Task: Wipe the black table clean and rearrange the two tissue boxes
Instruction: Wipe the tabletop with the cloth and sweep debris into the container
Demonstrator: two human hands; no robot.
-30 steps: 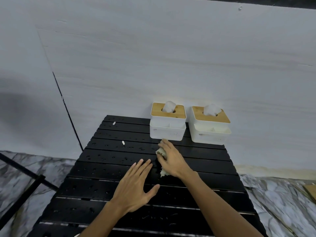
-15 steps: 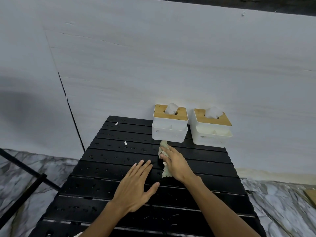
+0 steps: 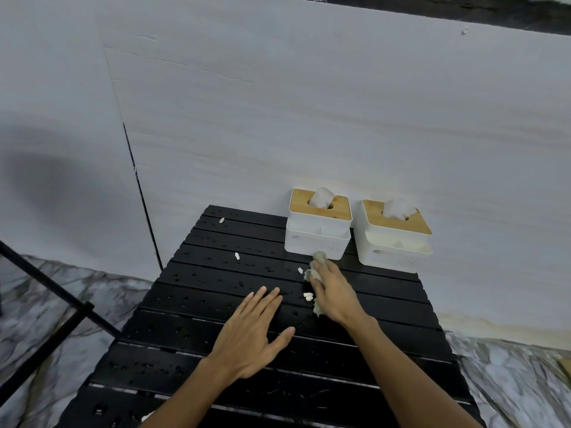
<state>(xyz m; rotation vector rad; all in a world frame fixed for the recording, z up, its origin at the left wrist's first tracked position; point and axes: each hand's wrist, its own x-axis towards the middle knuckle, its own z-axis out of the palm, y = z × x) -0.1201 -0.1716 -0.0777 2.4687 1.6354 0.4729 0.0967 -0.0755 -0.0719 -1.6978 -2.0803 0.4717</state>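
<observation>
While right hand [image 3: 335, 296] presses cloth [image 3: 312, 274] on black table [image 3: 216, 304], left hand [image 3: 247, 338] flat

setting: probably a home or a staged room, not certain | cues: slatted black table [image 3: 355, 307] against a pale panelled wall [image 3: 309, 118] | marble-patterned floor [image 3: 519, 381] | two bamboo-lidded tissue boxes [image 3: 318, 225] just beyond the cloth-holding right hand [image 3: 335, 293]

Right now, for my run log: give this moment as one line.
right hand: wiping with cloth | left hand: flat on black table | crumbs: remain
</observation>
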